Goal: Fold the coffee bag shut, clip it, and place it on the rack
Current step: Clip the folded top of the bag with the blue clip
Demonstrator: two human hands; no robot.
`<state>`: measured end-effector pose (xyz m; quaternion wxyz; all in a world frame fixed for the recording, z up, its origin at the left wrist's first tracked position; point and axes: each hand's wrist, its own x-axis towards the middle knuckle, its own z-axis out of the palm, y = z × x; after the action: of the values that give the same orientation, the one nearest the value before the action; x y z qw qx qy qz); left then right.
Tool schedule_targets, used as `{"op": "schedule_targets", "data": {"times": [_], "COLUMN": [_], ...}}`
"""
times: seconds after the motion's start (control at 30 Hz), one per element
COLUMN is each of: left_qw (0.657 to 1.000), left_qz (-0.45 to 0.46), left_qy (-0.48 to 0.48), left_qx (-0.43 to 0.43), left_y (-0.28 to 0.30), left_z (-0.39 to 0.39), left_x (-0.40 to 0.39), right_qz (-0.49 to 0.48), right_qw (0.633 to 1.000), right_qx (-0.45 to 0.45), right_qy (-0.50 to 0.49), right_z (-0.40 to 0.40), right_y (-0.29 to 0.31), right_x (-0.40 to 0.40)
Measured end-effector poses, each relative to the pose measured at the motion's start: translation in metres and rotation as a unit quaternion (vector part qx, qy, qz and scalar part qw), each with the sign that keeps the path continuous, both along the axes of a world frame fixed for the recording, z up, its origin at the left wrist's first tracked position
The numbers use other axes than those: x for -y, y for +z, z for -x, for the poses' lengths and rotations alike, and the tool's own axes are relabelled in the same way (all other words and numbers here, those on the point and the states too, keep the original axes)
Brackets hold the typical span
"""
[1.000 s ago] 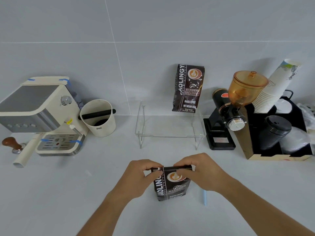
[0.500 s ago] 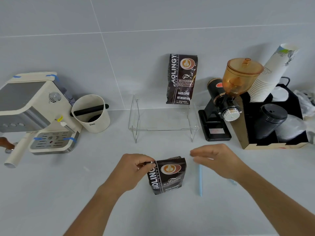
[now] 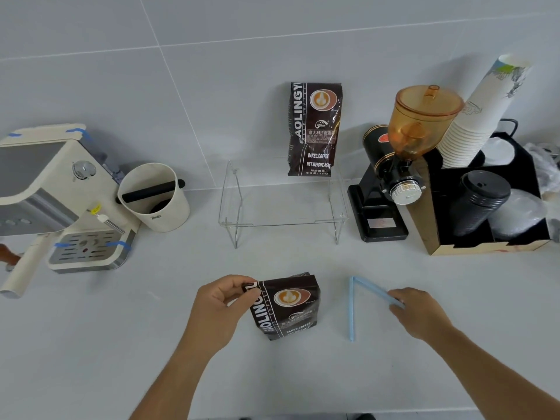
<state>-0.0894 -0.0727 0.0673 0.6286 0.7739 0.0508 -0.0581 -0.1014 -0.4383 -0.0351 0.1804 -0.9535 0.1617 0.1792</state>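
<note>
A dark brown coffee bag (image 3: 288, 307) stands on the white counter with its top folded down. My left hand (image 3: 222, 307) pinches the folded top at the bag's left corner. To the right lies a light blue sealing clip (image 3: 359, 294), hinged apart into a V. My right hand (image 3: 416, 312) holds the end of the clip's right arm. Behind stands a clear acrylic rack (image 3: 283, 204), and a second coffee bag (image 3: 315, 128) stands on it against the wall.
A cream espresso machine (image 3: 51, 192) and a cream knock box (image 3: 153, 197) stand at the left. A black grinder with an amber hopper (image 3: 403, 165) and a box of paper cups and lids (image 3: 488, 189) stand at the right.
My right hand let go of the bag's top, moved right and took the blue clip, which has swung apart into a V. My left hand stays on the fold.
</note>
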Motion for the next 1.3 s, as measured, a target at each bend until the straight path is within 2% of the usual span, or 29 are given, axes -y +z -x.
{"op": "schedule_targets", "data": {"times": [0.17, 0.37, 0.57, 0.7, 0.83, 0.97, 1.1, 1.3], "left_qw": [0.999, 0.998, 0.994, 0.991, 0.982, 0.982, 0.996, 0.996], "left_qz": [0.047, 0.067, 0.108, 0.134, 0.186, 0.191, 0.083, 0.017], "left_qy": [0.002, 0.018, 0.031, 0.022, 0.013, -0.005, -0.025, -0.034], "left_qx": [-0.007, -0.002, 0.002, 0.001, -0.006, -0.011, 0.019, 0.076], "left_y": [0.000, -0.004, -0.005, -0.001, 0.002, 0.002, -0.002, -0.002], "left_z": [0.002, 0.001, -0.009, -0.015, -0.018, -0.017, -0.015, -0.012], "left_x": [0.002, 0.007, 0.010, 0.014, 0.011, 0.007, 0.004, -0.004], "right_qz": [0.077, 0.062, -0.016, -0.072, -0.097, -0.082, -0.034, -0.008], "right_qw": [0.996, 0.997, 0.989, 0.954, 0.923, 0.912, 0.899, 0.894], "right_qx": [-0.014, -0.005, 0.124, 0.255, 0.295, 0.247, 0.197, 0.141], "right_qy": [0.047, 0.054, 0.080, 0.141, 0.226, 0.317, 0.390, 0.425], "right_z": [-0.005, -0.006, -0.017, -0.025, -0.035, -0.051, -0.068, -0.079], "right_y": [-0.002, 0.006, 0.061, 0.111, 0.152, 0.173, 0.180, 0.177], "right_x": [-0.005, -0.003, -0.015, -0.037, -0.073, -0.105, -0.131, -0.150]}}
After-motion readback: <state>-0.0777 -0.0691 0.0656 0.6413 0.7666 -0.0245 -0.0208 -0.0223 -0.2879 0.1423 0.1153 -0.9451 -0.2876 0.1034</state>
